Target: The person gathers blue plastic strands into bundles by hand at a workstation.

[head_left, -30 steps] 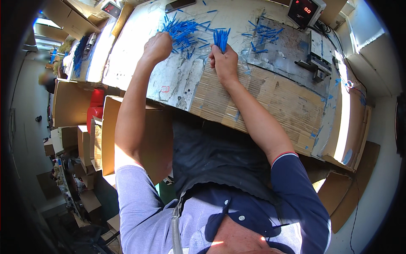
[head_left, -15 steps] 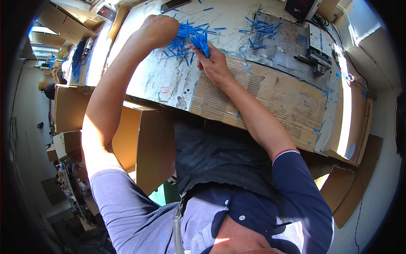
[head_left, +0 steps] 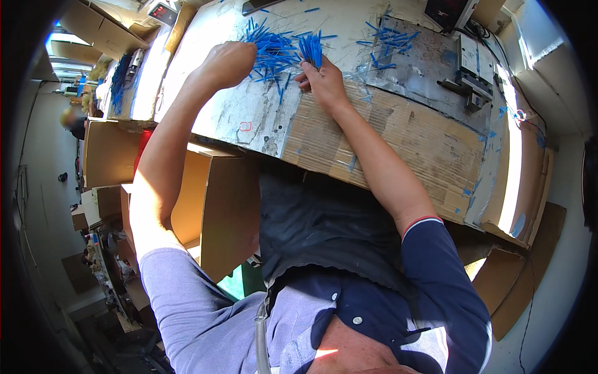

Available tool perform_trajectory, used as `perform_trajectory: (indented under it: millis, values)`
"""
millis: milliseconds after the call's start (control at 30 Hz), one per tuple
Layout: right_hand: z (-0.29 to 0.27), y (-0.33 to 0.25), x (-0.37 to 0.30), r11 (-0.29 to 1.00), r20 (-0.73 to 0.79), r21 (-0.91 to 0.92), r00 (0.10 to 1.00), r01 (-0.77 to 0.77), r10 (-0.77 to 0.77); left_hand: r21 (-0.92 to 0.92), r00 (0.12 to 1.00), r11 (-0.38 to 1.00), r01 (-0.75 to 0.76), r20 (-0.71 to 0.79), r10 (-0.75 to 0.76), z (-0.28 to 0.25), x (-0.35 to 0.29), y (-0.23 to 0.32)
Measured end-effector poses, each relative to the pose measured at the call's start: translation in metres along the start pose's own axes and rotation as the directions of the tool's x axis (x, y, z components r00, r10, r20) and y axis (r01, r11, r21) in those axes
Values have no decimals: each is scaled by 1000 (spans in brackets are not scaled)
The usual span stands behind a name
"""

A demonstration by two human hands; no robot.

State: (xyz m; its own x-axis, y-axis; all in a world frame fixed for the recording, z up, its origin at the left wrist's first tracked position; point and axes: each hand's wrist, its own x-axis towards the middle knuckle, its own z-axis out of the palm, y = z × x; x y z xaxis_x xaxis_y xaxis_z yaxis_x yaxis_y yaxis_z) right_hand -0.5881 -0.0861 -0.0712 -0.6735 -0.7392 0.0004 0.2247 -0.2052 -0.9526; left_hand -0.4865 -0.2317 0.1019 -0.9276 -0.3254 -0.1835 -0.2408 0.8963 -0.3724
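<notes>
While the right hand (head_left: 325, 82) grasps a bundle of blue sticks (head_left: 310, 51) beside a loose pile (head_left: 271, 55) on the table (head_left: 215, 113), the left hand (head_left: 230, 64) curls at the pile's left edge. Whether it holds any, I cannot tell.

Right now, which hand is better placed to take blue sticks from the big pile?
Probably the left hand: it is at the left edge of the big pile, its grip hidden. The right hand holds a bundle of blue sticks.

Pale wall (head_left: 570, 181) right; sunlight strip (head_left: 514, 153) along right side of worktable (head_left: 221, 115); cardboard boxes (head_left: 230, 215) left.
</notes>
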Motion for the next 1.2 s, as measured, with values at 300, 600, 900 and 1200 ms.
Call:
perform_trajectory:
  millis: [300, 600, 900, 1200]
  values:
    - [4, 2, -3, 989, -59, 119, 995, 84, -78, -85, 997, 996, 5, -79, -12, -9, -25, -5]
    - [2, -11, -4, 947, -39, 320, 999, -22, 36, -108, 988, 994, 26, -149, -42, 0, -8, 27]
    - [-3, -12, -3, 975, -4, 202, 995, -95, 98, -231, 947, 972, 39, -301, -110, 39, -22, 35]
    - [-6, -21, -5, 986, -71, 111, 989, -122, 130, -303, 921, 927, 221, -247, -300, 63, -62, -6]
